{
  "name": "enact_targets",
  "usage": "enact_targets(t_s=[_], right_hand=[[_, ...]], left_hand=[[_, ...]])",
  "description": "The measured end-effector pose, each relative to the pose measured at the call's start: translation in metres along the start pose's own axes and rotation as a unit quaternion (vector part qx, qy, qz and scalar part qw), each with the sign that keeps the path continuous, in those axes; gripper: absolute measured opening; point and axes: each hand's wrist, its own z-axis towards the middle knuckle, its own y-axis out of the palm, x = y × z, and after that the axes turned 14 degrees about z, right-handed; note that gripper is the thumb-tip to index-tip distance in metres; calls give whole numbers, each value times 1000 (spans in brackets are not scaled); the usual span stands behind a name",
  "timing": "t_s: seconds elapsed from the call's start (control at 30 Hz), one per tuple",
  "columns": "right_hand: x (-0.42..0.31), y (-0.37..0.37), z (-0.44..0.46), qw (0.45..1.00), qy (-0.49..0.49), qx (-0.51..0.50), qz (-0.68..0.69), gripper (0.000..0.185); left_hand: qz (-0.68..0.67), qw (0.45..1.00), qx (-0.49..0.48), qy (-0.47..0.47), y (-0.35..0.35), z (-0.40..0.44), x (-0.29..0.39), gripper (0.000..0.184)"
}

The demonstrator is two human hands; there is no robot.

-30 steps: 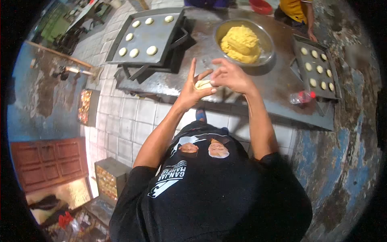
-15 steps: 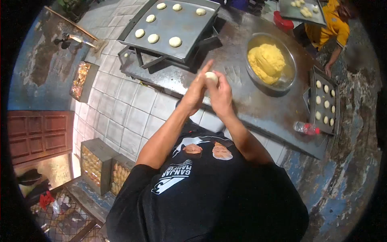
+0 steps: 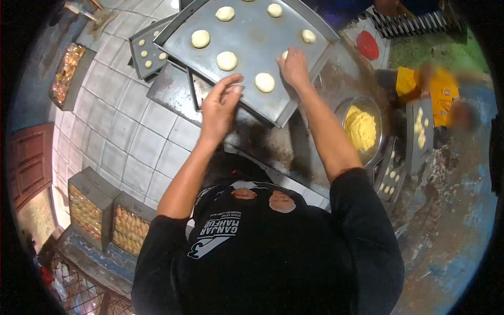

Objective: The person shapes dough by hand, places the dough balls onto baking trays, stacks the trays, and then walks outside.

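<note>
My right hand (image 3: 295,70) reaches over a large metal baking tray (image 3: 252,48) and holds a small pale dough ball (image 3: 284,54) at its fingertips, down at the tray's surface. Part of that ball is hidden by the fingers. My left hand (image 3: 220,105) is open beside the tray's near left edge, its fingers loosely bent and apart, with nothing in them. Several flattened dough balls lie spaced out on the tray, among them one (image 3: 264,82) near the right hand and another (image 3: 227,61) beyond the left fingers.
A metal bowl (image 3: 379,137) of yellow dough (image 3: 361,128) stands on the table at the right. Beyond it a person in a yellow shirt (image 3: 443,92) is near a tray of dough pieces (image 3: 426,134). A smaller tray (image 3: 137,59) shows at left. Boxes of packed goods (image 3: 86,210) stand lower left.
Both hands have come apart from around the dough ball. My right hand has carried it forward onto the tray, while the left has moved to the tray's near edge. The view has shifted.
</note>
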Motion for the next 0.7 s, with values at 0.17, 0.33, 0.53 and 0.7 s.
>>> enact_targets(t_s=[0.17,0.33,0.53,0.7], right_hand=[[29,55,31,995,-41,-78,-46,54],[38,62,18,998,-30,-11,-61,58],[15,-59,12,896,215,-28,387,48],[57,-142,-114,957,92,-153,229,38]], left_hand=[[61,993,96,-28,-75,18,-9,29],[17,997,77,-16,-67,37,0,28],[131,987,21,94,-38,43,27,24],[138,986,20,90,-33,19,3,29]])
